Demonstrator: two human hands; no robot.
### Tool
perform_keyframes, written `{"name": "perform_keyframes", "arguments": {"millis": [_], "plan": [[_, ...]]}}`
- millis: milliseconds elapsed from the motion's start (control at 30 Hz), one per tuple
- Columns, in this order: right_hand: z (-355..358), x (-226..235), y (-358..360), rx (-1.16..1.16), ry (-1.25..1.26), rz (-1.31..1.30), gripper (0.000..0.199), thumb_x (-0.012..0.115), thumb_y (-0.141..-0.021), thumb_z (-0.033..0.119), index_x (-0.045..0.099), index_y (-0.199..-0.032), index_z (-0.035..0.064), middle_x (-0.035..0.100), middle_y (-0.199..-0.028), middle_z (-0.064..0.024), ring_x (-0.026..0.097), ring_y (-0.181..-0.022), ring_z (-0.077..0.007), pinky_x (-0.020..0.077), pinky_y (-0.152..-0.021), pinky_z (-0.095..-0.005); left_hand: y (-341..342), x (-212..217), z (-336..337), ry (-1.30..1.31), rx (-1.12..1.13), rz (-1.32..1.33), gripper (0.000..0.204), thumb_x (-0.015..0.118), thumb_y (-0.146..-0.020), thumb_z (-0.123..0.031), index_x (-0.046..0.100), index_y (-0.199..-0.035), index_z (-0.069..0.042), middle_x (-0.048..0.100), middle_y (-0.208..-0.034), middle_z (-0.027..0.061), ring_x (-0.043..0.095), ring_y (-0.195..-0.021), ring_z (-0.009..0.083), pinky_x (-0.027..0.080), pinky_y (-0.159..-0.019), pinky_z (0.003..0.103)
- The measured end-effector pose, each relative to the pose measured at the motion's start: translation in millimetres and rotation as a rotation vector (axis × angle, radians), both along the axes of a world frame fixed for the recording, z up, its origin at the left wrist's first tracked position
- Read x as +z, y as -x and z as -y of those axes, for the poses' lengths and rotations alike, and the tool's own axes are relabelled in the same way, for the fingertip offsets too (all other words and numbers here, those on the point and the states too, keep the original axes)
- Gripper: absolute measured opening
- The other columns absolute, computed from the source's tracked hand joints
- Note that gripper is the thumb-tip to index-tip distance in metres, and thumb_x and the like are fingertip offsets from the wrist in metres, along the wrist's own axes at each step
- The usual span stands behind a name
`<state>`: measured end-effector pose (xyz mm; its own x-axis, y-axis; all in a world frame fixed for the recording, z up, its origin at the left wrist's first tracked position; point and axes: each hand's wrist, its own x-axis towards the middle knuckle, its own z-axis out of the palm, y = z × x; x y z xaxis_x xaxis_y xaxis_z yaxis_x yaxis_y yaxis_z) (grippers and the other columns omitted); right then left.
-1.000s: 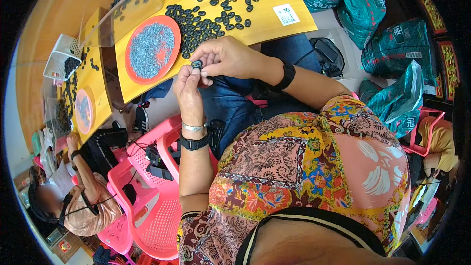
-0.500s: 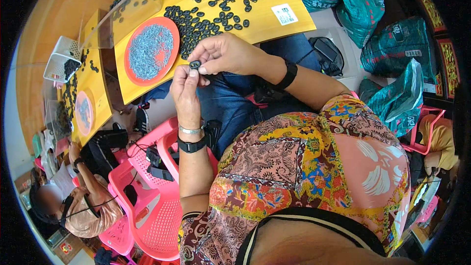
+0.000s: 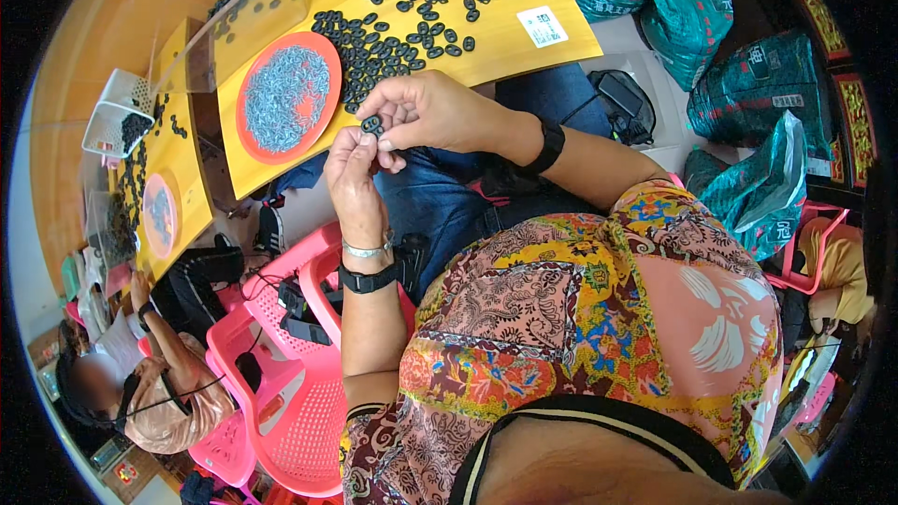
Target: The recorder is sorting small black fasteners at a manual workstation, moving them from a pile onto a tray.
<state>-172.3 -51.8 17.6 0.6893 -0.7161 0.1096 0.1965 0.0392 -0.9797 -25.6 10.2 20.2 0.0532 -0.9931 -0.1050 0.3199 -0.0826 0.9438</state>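
Between my hands, just off the table's near edge, is a small black oval part with two round holes (image 3: 371,124). My left hand (image 3: 355,166) pinches it from below with thumb and fingertips. From the right, my right hand (image 3: 426,114) grips its side between thumb and forefinger, the other fingers curled. Beyond my hands a pile of similar black oval parts (image 3: 374,61) lies on the yellow table (image 3: 510,14). Left of the pile stands an orange-red plate (image 3: 245,126) holding many small silvery screw-like pieces (image 3: 281,98).
A clear plastic box (image 3: 281,0) stands at the far left of the table. White baskets (image 3: 117,117) hold more black parts. A co-worker (image 3: 173,393) sits at the left by pink plastic chairs (image 3: 290,430). Green sacks (image 3: 758,89) stand at the right.
The black part has tilted slightly, so its two holes show more plainly. My right hand has shifted a little to the right. The table's contents look the same.
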Motion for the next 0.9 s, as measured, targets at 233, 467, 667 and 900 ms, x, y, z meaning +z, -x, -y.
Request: {"name": "perform_keyframes", "arguments": {"millis": [233,467,667,900], "plan": [[2.8,0.1,1.9,0.026,-0.065,0.075,0.031,0.064,-0.079,0.003,0.055,-0.108,-0.0038,0.059,-0.079,-0.0039,0.058,-0.071,-0.0074,0.0472,-0.066,-0.0202,-3.1,1.4,-0.4,0.087,-0.039,0.121,0.018,0.047,-0.090,-0.017,0.047,-0.077,-0.005,0.049,-0.066,0.0033,0.049,-0.061,0.0103,0.044,-0.060,0.024],[4.0,7.2,5.1,0.076,-0.110,0.120,0.032,0.066,-0.078,0.003,0.057,-0.108,-0.0030,0.059,-0.080,-0.0034,0.057,-0.071,-0.0073,0.0462,-0.065,-0.0197,-1.0,3.7,-1.4,0.232,0.023,0.281,0.022,0.048,-0.090,-0.023,0.047,-0.085,-0.002,0.050,-0.070,0.0042,0.049,-0.064,0.0109,0.042,-0.060,0.025],[1.3,19.0,8.6,0.056,-0.045,0.047,0.032,0.068,-0.077,0.006,0.060,-0.107,-0.0020,0.059,-0.078,-0.0023,0.055,-0.069,-0.0064,0.0451,-0.063,-0.0192,-7.2,5.9,-3.8,0.456,0.095,0.813,0.025,0.046,-0.090,-0.024,0.047,-0.086,0.000,0.049,-0.068,0.0109,0.048,-0.060,0.0192,0.039,-0.056,0.032],[-3.9,23.5,8.9,0.058,-0.002,0.049,0.032,0.068,-0.078,0.008,0.061,-0.108,-0.0002,0.058,-0.077,-0.0008,0.054,-0.068,-0.0053,0.0448,-0.062,-0.0190,-6.2,6.8,-6.6,0.550,0.151,0.905,0.022,0.044,-0.090,-0.021,0.048,-0.084,0.000,0.049,-0.067,0.0139,0.048,-0.058,0.0263,0.038,-0.054,0.035]]}}
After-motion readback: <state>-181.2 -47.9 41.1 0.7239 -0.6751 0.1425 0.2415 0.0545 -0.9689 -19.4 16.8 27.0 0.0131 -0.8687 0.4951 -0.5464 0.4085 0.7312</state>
